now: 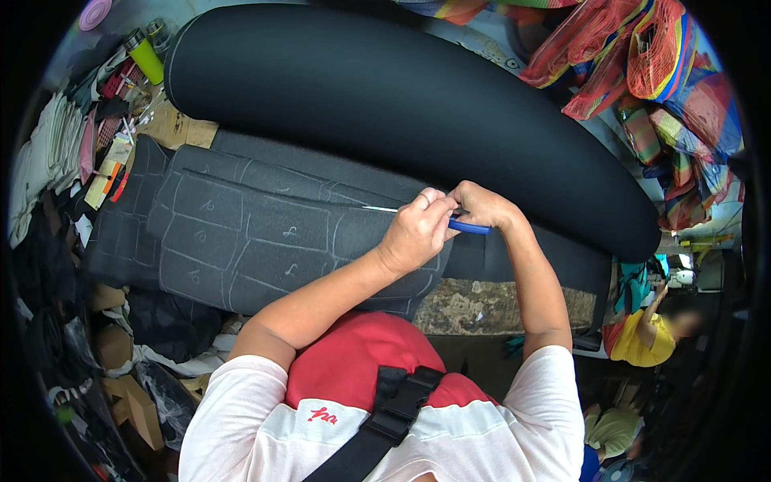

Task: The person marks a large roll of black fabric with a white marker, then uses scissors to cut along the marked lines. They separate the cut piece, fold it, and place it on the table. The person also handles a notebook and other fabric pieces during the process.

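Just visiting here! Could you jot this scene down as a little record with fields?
Left hand: bare left hand, fingers curled, at a slim blue-handled tool
Right hand: bare right hand, close beside the left; which one grips the tool is unclear
Below left hand: dark grey sheet material with pale drawn outlines
Beyond: large, smooth black roll
Upper left: bright green cylindrical container
Upper right: red, blue and yellow mesh-like bundles
Far right: person in a yellow top
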Available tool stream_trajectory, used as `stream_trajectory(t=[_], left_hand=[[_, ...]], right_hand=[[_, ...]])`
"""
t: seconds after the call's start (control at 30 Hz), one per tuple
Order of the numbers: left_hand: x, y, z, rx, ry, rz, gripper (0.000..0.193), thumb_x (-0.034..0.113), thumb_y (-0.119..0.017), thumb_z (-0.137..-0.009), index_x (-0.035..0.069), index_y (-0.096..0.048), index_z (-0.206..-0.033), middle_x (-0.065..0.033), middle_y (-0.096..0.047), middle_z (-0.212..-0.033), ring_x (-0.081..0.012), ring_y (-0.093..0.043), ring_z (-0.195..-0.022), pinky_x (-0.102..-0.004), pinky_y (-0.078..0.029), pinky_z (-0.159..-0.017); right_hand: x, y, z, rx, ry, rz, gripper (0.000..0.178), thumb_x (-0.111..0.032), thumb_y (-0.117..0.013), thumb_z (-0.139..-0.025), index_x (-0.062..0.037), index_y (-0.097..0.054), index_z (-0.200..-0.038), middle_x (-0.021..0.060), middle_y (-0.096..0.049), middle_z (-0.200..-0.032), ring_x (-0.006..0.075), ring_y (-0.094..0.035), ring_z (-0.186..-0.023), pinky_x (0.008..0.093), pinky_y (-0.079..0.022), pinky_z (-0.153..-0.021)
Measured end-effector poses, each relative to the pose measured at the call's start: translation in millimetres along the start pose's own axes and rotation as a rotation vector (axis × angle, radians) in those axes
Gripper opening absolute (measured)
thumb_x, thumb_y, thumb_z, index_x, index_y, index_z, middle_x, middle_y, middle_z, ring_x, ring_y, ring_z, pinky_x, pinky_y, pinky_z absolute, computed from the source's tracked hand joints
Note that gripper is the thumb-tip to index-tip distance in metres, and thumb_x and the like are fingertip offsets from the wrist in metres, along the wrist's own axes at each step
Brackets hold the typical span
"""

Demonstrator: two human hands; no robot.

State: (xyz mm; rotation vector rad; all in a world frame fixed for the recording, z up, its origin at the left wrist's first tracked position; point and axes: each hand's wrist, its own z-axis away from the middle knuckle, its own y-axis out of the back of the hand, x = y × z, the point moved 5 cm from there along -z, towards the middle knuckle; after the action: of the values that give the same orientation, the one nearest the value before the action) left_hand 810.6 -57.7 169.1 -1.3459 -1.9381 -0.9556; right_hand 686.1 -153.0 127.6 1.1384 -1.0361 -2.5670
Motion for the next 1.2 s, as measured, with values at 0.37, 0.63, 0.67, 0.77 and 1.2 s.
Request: stream_trajectory(t=[0.37,0.63,0.67,0.77,1.2], left_hand=[[-14,42,-22,-0.123,0.058,0.044,0.038,0.010,-0.070,-0.073,0.004,-0.059,-0.109,-0.0124,-0.062,-0.099,-0.0161,-0.060,-0.075,-0.0295,-0.051,-0.066],[-130,88,-16,-1.142,0.904,0.254,0.038,0.015,-0.073,-0.075,-0.002,-0.062,-0.107,-0.0100,-0.066,-0.093,-0.0141,-0.062,-0.085,-0.0257,-0.048,-0.081],[-132,88,-15,-1.152,0.903,0.203,0.033,0.012,-0.074,-0.073,-0.002,-0.064,-0.102,-0.0090,-0.067,-0.089,-0.0132,-0.063,-0.081,-0.0251,-0.048,-0.079],[-121,85,-19,-1.176,0.842,0.093,0.026,0.008,-0.076,-0.070,0.000,-0.068,-0.092,-0.0085,-0.068,-0.081,-0.0120,-0.063,-0.073,-0.0246,-0.050,-0.073],[-83,68,-40,-1.279,0.576,-0.021,0.015,0.008,-0.074,-0.070,0.000,-0.070,-0.082,-0.0065,-0.067,-0.069,-0.0102,-0.060,-0.060,-0.0245,-0.050,-0.058]], right_hand=[[-26,-1,4,-0.052,-0.051,-0.067,0.036,-0.028,-0.082,-0.058,0.0006,-0.062,-0.069,0.0081,-0.062,-0.062,0.0176,-0.058,-0.059,0.0328,-0.046,-0.057],[-35,4,20,0.008,-0.117,-0.008,0.038,-0.022,-0.085,-0.054,-0.0003,-0.062,-0.075,0.0023,-0.059,-0.062,0.0118,-0.054,-0.058,0.0281,-0.044,-0.056],[-34,4,22,0.008,-0.108,0.009,0.039,-0.023,-0.085,-0.053,-0.0002,-0.062,-0.075,0.0027,-0.059,-0.062,0.0124,-0.055,-0.059,0.0285,-0.044,-0.057],[-30,6,29,-0.025,-0.122,0.079,0.044,-0.026,-0.086,-0.052,0.0000,-0.062,-0.077,0.0037,-0.060,-0.063,0.0139,-0.056,-0.061,0.0298,-0.045,-0.059],[-44,5,36,-0.055,-0.121,-0.042,0.046,-0.024,-0.087,-0.050,0.0004,-0.062,-0.079,0.0044,-0.061,-0.065,0.0138,-0.056,-0.061,0.0300,-0.045,-0.059]])
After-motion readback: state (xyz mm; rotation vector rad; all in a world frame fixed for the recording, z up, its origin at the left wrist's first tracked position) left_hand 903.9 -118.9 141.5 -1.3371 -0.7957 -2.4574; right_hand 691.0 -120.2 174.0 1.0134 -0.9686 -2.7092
